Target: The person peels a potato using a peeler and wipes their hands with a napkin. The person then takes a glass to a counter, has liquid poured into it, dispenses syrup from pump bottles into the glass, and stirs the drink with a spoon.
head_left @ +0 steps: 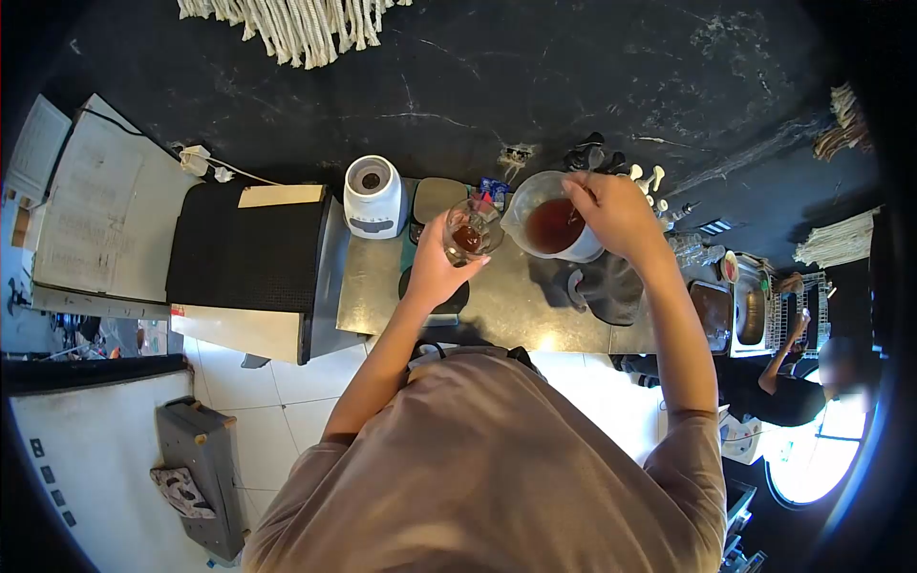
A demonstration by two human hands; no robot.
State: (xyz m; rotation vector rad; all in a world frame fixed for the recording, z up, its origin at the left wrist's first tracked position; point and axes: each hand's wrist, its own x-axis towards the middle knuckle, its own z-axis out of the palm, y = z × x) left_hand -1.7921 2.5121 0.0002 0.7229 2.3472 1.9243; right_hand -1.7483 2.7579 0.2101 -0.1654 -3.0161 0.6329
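My left hand [442, 267] is wrapped round a clear drinking glass [485, 218] with some brown liquid in the bottom. To its right is a translucent plastic jug [523, 205], partly filled with reddish-brown liquid [554, 227]; its spout side faces the glass. At the jug's upper right rim, my right hand [611, 210] is closed, with the thumb over the rim. Its grip is partly hidden by the hand itself. A scale-like dark device [439, 199] sits behind the glass, and a dark round item [449, 298] lies under my left wrist.
A white grinder-like appliance [373, 205] stands left on the metal counter [516, 320]. A black-topped unit [244, 248] is farther left. Dark cloth [611, 291] lies beside the jug. Toward the right are a sink [752, 315], a dish rack [812, 301] and another person [783, 396].
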